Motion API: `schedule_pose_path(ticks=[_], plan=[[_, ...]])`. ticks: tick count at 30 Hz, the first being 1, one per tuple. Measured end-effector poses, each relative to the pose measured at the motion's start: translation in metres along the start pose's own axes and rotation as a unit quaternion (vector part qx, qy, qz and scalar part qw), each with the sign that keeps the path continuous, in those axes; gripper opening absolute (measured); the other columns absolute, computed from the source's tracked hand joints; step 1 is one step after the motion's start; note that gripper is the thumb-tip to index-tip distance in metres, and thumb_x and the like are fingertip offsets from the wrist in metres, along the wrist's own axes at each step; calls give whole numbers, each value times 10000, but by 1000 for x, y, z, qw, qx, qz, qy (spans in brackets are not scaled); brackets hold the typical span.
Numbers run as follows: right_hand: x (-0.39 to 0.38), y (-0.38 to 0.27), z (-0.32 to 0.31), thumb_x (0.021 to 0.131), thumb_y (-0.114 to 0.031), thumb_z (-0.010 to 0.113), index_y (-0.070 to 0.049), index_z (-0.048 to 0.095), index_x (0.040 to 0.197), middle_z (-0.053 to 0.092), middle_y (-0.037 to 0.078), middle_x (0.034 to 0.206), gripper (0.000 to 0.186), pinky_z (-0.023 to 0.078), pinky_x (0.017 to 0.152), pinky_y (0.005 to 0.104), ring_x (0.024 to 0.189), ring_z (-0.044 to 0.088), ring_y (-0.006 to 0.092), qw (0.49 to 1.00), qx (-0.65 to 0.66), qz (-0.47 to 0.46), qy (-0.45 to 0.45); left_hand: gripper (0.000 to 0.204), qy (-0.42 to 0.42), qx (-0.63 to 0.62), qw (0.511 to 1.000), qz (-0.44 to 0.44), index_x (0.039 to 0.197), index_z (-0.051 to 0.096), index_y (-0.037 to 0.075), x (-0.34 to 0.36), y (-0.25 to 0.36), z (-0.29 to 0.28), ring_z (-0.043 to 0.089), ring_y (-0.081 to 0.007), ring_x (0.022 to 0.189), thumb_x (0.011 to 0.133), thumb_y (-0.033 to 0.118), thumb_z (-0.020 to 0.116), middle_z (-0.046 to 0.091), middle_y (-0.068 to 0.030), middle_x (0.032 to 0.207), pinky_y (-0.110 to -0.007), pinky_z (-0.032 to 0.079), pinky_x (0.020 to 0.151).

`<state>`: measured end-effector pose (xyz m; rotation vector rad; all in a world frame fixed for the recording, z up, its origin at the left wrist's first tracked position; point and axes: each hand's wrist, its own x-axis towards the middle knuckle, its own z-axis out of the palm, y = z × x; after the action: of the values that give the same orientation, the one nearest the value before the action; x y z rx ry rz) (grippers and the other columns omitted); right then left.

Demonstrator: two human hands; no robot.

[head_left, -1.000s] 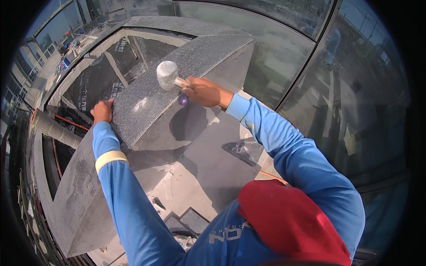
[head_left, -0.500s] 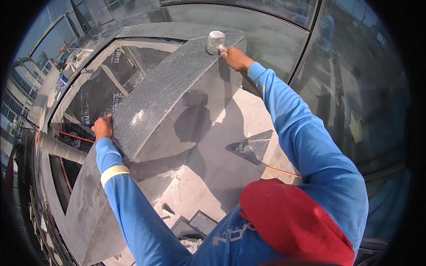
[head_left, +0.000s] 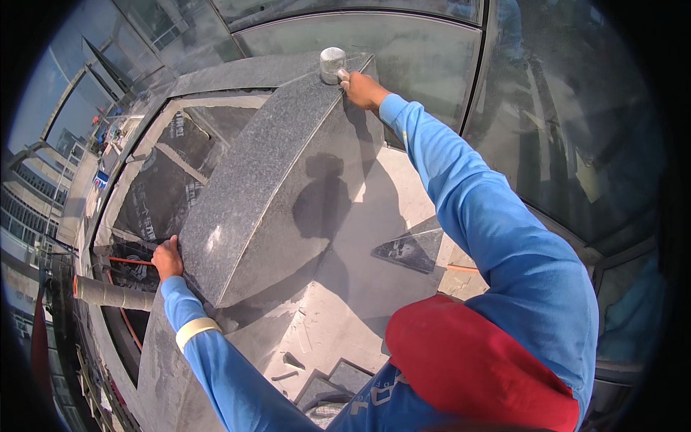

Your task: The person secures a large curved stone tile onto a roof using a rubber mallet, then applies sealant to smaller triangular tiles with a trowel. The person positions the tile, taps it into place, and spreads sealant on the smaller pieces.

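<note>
Mallet (head_left: 332,65), its handle wrapped by the right hand (head_left: 365,91), stands over the far end of a speckled grey stone slab (head_left: 260,164) topping a grey wall (head_left: 277,248); the partly curled left hand (head_left: 168,259) touches the slab's near-left edge, any grip unclear. Tapping the slab seems in hand; another blow would call for steady aim.

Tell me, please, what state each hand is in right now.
Left hand: at the grey stone slab's edge, fingers partly hidden; whether its grip is closed cannot be told.
Right hand: closed, holding the pale-headed mallet.
</note>
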<state>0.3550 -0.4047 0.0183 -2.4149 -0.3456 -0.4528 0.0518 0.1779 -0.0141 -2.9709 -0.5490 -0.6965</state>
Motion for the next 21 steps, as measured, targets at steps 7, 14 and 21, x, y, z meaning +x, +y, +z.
schedule_pose_path(ticks=[7,14,21], plan=[[40,35,-13,1065,-375,516,67,590,781,628,205,698,530,497,553,453,591,646,329,995,86,-12,-53,456,11,-25,999,27,867,704,-24,-2,-2,-2,655,-480,868,1041,368,550,682,-268,863,-540,472,746],[55,63,-22,1060,-382,515,116,612,890,662,251,769,535,507,731,509,728,668,409,996,-22,-8,-82,462,19,-48,999,15,852,689,-33,-2,3,-4,643,-492,879,1045,363,552,668,-285,867,-530,488,768],[63,60,-43,1068,-387,506,89,625,906,633,205,691,517,498,540,473,575,649,334,992,-65,0,-108,459,15,-36,999,31,855,676,-42,-2,0,-5,638,-497,875,1046,355,547,662,-288,874,-538,483,751]])
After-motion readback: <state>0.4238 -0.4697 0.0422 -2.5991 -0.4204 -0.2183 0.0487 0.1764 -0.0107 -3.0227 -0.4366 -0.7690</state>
